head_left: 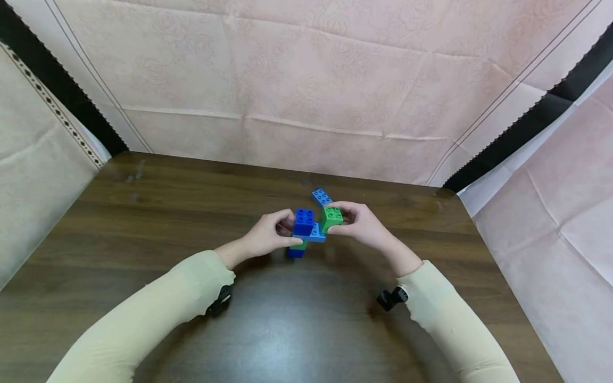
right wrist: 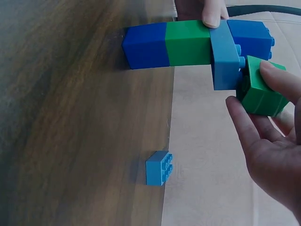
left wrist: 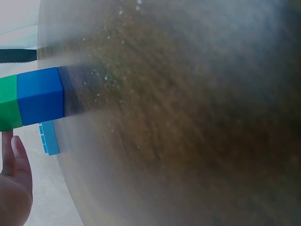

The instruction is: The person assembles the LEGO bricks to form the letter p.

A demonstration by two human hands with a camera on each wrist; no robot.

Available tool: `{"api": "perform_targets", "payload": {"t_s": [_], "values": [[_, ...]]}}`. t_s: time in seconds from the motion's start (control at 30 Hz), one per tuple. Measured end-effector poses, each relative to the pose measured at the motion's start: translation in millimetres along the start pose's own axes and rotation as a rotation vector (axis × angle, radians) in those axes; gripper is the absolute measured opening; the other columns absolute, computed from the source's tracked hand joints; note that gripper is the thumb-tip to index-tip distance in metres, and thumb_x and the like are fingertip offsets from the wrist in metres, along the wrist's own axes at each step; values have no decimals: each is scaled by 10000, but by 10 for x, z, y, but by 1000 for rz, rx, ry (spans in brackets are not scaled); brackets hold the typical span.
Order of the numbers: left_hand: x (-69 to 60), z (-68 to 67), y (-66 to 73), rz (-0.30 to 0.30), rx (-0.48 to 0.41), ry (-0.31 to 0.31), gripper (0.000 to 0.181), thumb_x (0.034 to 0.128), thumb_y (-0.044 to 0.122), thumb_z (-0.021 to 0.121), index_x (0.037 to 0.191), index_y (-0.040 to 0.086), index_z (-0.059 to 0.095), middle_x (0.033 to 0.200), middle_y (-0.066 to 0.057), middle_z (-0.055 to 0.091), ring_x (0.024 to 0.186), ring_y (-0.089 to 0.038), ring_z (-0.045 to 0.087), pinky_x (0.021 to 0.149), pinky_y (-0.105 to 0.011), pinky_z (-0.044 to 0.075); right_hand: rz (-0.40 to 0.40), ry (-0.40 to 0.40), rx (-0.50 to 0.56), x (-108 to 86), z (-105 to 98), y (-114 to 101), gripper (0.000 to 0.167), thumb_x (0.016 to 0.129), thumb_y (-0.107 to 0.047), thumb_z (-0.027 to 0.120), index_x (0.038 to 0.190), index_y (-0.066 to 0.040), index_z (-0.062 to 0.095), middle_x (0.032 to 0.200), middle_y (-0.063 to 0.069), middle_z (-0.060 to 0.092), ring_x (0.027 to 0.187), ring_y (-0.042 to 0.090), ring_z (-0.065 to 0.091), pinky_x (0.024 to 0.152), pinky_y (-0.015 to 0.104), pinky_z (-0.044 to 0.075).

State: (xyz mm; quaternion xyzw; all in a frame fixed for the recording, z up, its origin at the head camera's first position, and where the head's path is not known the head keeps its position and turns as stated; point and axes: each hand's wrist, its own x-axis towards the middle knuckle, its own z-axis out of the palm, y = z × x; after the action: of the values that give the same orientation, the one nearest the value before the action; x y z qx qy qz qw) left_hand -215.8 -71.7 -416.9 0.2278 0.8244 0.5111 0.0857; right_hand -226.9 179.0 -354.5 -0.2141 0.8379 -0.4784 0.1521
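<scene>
My left hand (head_left: pixel 265 234) grips a stack of toy building bricks between thumb and fingers. From the bottom, the stack has a dark blue brick (right wrist: pixel 146 45), a green brick (right wrist: pixel 189 43), a longer light blue brick (right wrist: pixel 225 59) and another dark blue brick (head_left: pixel 304 222) on one end of it. With thumb and fingertips, my right hand (head_left: pixel 359 223) pinches a separate green brick (right wrist: pixel 263 88). That brick is tilted over the light blue brick's free studs, beside the upper dark blue one. Whether the two touch cannot be told.
A loose light blue brick (head_left: pixel 322 197) lies behind the hands on the brown wooden table (head_left: pixel 191 223). Pale patterned cloth (head_left: pixel 297 96) hangs beyond the table's far edge. Each wrist carries a small black device, like the one on the right (head_left: pixel 391 298).
</scene>
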Motion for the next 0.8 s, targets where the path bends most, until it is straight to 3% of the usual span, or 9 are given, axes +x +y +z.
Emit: {"api": "perform_targets", "payload": {"t_s": [0.23, 0.57, 0.8], "values": [[-8, 0, 8, -3, -5, -1, 299, 821, 204, 723, 1022, 110, 523, 1027, -80, 610, 936, -207, 569, 853, -351, 522, -4, 7, -8, -16, 23, -6, 482, 830, -117, 704, 1279, -57, 539, 1164, 151, 593, 911, 210, 592, 774, 248, 535], [-13, -3, 10, -10, -20, -3, 296, 825, 206, 719, 1023, 111, 521, 1033, -84, 611, 937, -211, 568, 857, -358, 521, -50, 17, -108, -61, 94, -66, 453, 828, -105, 704, 1254, -66, 554, 1122, 153, 614, 906, 226, 617, 821, 346, 544], [-14, 3, -6, 2, -23, 1, 296, 819, 203, 725, 1013, 112, 521, 1015, -77, 608, 917, -204, 567, 843, -345, 525, -34, 34, -67, -94, 136, -49, 482, 834, -109, 697, 1283, -59, 529, 1196, 167, 584, 925, 233, 620, 830, 343, 543]]}}
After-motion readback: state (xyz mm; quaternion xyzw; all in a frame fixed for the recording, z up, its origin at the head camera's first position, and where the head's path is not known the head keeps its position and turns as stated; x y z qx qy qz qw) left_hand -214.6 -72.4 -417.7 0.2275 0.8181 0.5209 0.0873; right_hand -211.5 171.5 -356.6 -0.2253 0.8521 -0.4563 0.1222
